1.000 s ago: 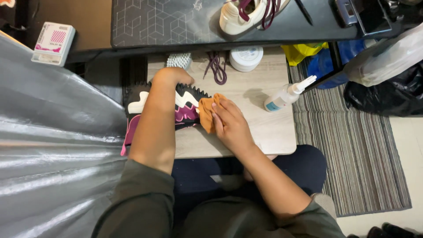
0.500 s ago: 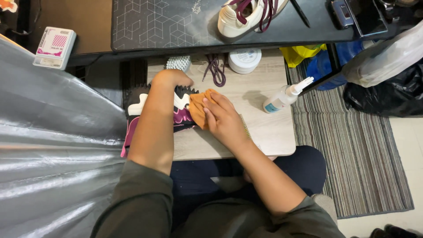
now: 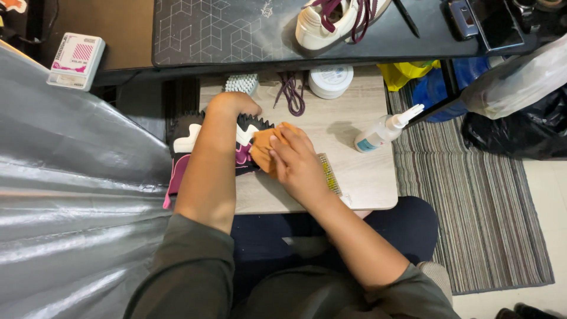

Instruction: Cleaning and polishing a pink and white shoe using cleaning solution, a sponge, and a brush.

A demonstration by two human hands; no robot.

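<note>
Left hand [image 3: 233,105] clamps the black-white-magenta sneaker [image 3: 188,137] at the surface [image 3: 366,177] edge, 9 o'clock. Right hand [image 3: 298,159], closed on an orange cloth [image 3: 263,150], presses its side. Wiping appears underway; a second sneaker [image 3: 331,23] waits at 12 o'clock.

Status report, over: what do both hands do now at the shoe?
Left hand grips the black, white and pink shoe on the small table. Right hand presses an orange cloth against it. Brush beside right hand, nothing blocking.
</note>
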